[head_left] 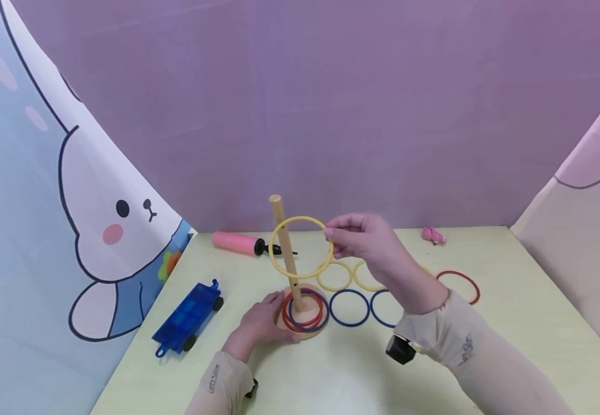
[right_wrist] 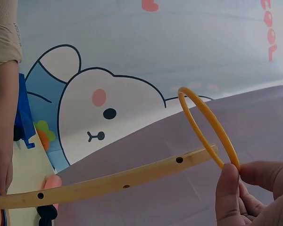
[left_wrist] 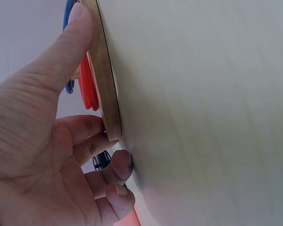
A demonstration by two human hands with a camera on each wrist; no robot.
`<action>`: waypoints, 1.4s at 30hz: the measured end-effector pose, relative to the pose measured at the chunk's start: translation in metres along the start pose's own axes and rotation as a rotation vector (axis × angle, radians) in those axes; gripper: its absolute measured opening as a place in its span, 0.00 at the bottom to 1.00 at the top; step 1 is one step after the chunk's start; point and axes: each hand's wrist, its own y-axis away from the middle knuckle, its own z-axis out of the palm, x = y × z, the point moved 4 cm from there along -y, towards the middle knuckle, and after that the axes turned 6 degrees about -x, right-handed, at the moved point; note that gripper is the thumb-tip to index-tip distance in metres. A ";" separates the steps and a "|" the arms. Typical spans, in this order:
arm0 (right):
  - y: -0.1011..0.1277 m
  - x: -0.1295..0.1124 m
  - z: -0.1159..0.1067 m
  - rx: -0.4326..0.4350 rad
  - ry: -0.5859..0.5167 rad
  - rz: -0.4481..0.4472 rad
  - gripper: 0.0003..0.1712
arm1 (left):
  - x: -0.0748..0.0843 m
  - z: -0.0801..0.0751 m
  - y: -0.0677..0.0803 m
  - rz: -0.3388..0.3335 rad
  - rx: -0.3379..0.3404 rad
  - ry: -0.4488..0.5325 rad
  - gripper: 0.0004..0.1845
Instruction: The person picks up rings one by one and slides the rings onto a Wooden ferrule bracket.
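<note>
The right hand [head_left: 369,242] pinches the yellow ring [head_left: 301,248], already threaded over the upright wooden peg [head_left: 285,248] partway down its shaft (red and blue rings lie below), while the left hand [head_left: 260,323] grips the round base [left_wrist: 106,80].

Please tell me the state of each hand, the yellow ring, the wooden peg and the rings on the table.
Right hand: pinches yellow ring, peg threaded.
Left hand: grips wooden base.
Wooden peg: tilted slightly.
Red and blue rings: on base, around peg.
Loose rings: flat on table.
</note>
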 end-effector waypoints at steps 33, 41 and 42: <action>-0.026 -0.027 0.011 0.093 -0.092 -0.064 0.15 | -0.003 -0.001 0.003 0.012 0.008 0.013 0.61; -0.032 -0.027 0.015 0.105 -0.116 -0.051 0.15 | -0.005 -0.002 0.004 0.005 0.011 0.014 0.60; -0.032 -0.026 0.016 0.108 -0.124 -0.050 0.14 | -0.005 -0.002 0.004 0.004 0.012 0.014 0.60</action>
